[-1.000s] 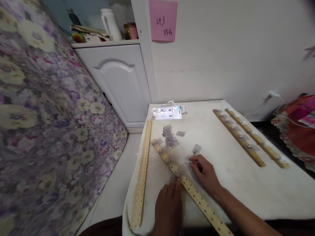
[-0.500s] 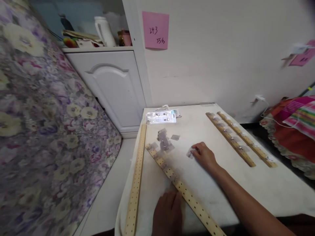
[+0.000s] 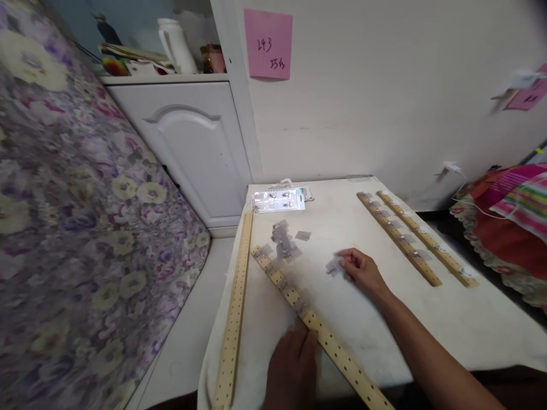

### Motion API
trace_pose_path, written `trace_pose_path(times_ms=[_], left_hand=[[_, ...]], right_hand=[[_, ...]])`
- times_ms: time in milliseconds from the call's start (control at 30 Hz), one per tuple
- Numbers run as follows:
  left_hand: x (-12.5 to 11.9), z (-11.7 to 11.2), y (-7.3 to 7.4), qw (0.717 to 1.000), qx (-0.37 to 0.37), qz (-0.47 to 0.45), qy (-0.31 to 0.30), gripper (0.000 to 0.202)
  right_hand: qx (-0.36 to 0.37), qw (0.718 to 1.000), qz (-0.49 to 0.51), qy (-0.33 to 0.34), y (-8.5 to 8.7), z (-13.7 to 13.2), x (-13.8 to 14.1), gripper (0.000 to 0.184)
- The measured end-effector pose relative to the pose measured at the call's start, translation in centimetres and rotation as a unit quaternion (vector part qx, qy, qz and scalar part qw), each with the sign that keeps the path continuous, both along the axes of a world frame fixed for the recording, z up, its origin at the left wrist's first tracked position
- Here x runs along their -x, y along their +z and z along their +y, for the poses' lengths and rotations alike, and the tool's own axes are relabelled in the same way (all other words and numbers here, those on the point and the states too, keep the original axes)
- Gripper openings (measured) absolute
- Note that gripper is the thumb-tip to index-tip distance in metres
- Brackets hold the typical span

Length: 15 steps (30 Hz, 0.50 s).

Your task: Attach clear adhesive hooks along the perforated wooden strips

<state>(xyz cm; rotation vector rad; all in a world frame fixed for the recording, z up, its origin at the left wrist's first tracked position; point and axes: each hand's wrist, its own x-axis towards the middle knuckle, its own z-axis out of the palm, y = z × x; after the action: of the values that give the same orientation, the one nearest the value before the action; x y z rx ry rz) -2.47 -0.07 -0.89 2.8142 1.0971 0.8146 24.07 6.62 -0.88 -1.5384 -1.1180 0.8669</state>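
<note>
My right hand pinches a small clear plastic piece just above the table. Whether that piece carries metal fittings is too blurred to tell. Curled against the side of a slanting perforated wooden strip, my left hand grips its edge; the thumb is hidden. Several clear pieces with small metal fittings sit along the far half of this strip. Beyond it lies a loose heap of similar clear pieces, with a single flat piece beside them.
Another perforated strip lies along the table's left side. Two strips with clear pieces attached, a nearer one and an outer one, rest at the right. A blister pack lies at the back of the white-covered table.
My right hand has moved slightly to the right, and the clear piece in it now shows more fully. The left hand stays at the slanting strip. The whole view has shifted a little.
</note>
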Motion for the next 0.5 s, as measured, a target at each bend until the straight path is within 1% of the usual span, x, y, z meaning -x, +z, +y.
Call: trace_pose_path(times_ms=[100,200,300,400,500], left_hand=[[0.1,-0.1,0.5,1.0,0.018,0.002,-0.014,0.03],[0.3,-0.3,1.3,0.999,0.042,0.0,0.001,0.03],[0.6,-0.7,1.8,0.998,0.057,-0.02,0.016,0.032],[1.1,-1.4,1.5,0.997,0.059,-0.043,0.018,0.036],[1.2,-2.1,0.9,0.995,0.075,-0.062,0.024,0.041]], right_hand=[[0.002,0.999,0.049,0.02,0.5,-1.4,0.7,0.036],[0.008,0.993,0.11,0.047,0.9,-3.2,1.9,0.034],[0.036,0.984,0.147,0.096,0.9,-4.9,3.5,0.034],[0.066,0.973,0.164,0.149,0.8,-6.0,4.9,0.033],[0.075,0.969,0.16,0.171,0.8,-6.5,5.7,0.031]])
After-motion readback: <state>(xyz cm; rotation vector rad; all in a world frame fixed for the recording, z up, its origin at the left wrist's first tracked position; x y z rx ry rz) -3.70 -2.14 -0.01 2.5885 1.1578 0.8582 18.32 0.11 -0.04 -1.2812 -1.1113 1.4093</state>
